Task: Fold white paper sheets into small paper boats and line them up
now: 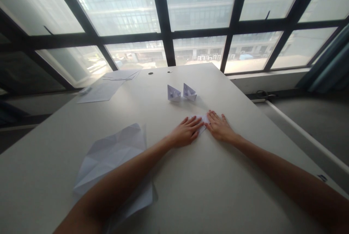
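A small piece of folded white paper lies flat on the white table, partly covered by both hands. My left hand rests on its left side, palm down with the fingers stretched out. From the right, my right hand presses on the paper's other side, its fingers also extended and flat. The fingertips of the two hands nearly meet over the paper. Just beyond them stand two folded paper boats, one on the left and one on the right.
A large creased sheet of paper lies under and beside my left forearm. Flat white sheets sit at the table's far left. Two round holes mark the far edge of the table. Windows rise behind it, and a blue curtain hangs at right.
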{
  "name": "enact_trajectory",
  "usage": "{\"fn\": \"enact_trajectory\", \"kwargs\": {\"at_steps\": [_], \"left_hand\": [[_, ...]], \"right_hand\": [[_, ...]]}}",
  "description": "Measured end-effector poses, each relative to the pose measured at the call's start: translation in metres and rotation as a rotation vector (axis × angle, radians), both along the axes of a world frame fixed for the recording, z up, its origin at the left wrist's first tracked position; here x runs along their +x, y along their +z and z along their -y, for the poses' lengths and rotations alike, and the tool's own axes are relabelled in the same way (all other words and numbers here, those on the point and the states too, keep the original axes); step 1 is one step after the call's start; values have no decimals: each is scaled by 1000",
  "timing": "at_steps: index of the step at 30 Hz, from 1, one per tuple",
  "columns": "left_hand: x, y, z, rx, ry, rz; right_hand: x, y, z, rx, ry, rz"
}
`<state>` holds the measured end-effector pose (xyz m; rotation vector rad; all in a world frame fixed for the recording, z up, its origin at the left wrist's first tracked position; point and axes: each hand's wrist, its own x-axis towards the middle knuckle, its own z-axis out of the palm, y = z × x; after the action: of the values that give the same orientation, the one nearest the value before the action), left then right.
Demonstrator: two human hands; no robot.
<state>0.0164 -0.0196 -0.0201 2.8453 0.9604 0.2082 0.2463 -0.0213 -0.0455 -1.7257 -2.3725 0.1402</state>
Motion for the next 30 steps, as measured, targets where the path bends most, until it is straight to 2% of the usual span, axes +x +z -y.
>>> {"fn": "enact_trajectory", "kwargs": {"at_steps": [8,14,17,22,24,30], "left_hand": [[1,4,0,-19,3,-18],[0,4,1,-13,5,-12],[1,3,1,0,8,-10],[2,1,2,15,16,2],[2,0,2,19,15,8],[1,1,1,9,18,-11]], "right_hand": [[15,-2,-14,-37,-144,-20],[15,-2,-12,142,-226,-104],[6,6,-5,183,-142,-157],[-12,12,9,64,216,-105],[-14,10,11,35,221,-65],[-7,3,4,-1,68,-4]]}}
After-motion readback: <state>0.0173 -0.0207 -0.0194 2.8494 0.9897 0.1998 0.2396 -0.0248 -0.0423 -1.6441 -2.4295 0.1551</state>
